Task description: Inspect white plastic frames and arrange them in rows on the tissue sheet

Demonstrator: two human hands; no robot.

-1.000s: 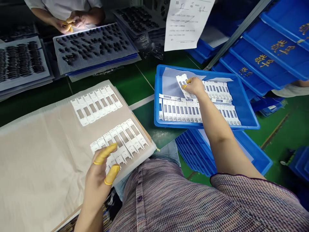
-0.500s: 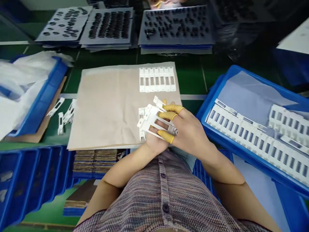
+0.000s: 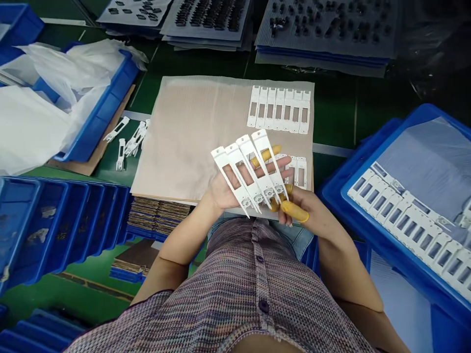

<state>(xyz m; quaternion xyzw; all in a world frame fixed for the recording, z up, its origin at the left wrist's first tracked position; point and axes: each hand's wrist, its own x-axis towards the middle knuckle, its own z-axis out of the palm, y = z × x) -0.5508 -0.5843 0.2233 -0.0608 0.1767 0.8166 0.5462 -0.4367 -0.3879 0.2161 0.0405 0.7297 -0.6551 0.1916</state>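
Several white plastic frames (image 3: 253,177), each with a rectangular window, lie fanned side by side across my left hand (image 3: 221,190). That palm faces up beneath them, and its fingers show through the windows. My right hand (image 3: 312,208), with yellow finger cots, grips the fan at its lower right ends; the frames partly hide its fingertips. Behind the fan, more white frames (image 3: 301,171) lie on the brown paper sheet (image 3: 176,132), partly covered by the hands. A neat row of white frames (image 3: 279,109) sits at the sheet's upper right.
Loose white frames (image 3: 135,139) lie left of the sheet, near a blue tray (image 3: 106,117) draped in white film. At right, a blue bin (image 3: 338,196) holds rows of white frames. Stacked sheets (image 3: 327,49) with small black parts stand at the back. Blue trays (image 3: 55,225) stand lower left.
The frames have gone from a bunched stack to an open fan. My right hand has moved from over them to their lower right ends. The camera view has shifted.
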